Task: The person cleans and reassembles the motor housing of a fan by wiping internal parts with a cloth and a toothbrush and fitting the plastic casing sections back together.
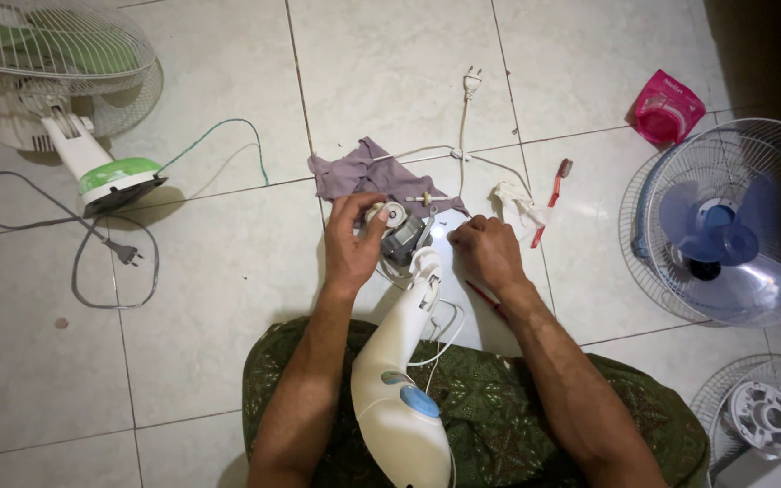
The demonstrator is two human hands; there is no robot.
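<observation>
A: Holding what, entry one?

B: Left hand: fingers curled over the white round end of a fan motor, gripping it. The grey motor body sat just right of that hand, between both hands, on top of the neck of a white fan stand that lay across the person's lap.

A: Entry two, the right hand?

B: Closed into a loose fist, knuckles up, just right of the motor. Whether it pinched anything could not be told; a red-handled tool showed under the wrist.

A: Items beneath and beyond the motor?

B: Grey-purple cloth on the tiled floor, touching the far side of the motor. White cord with plug running away from it. White rag and red toothbrush lay near the right hand.

A: Outlying stock?

B: Green-and-white fan at far left, with a black cord beside it. Blue-bladed fan at right, pink pouch above it, and another fan grille at lower right.
</observation>
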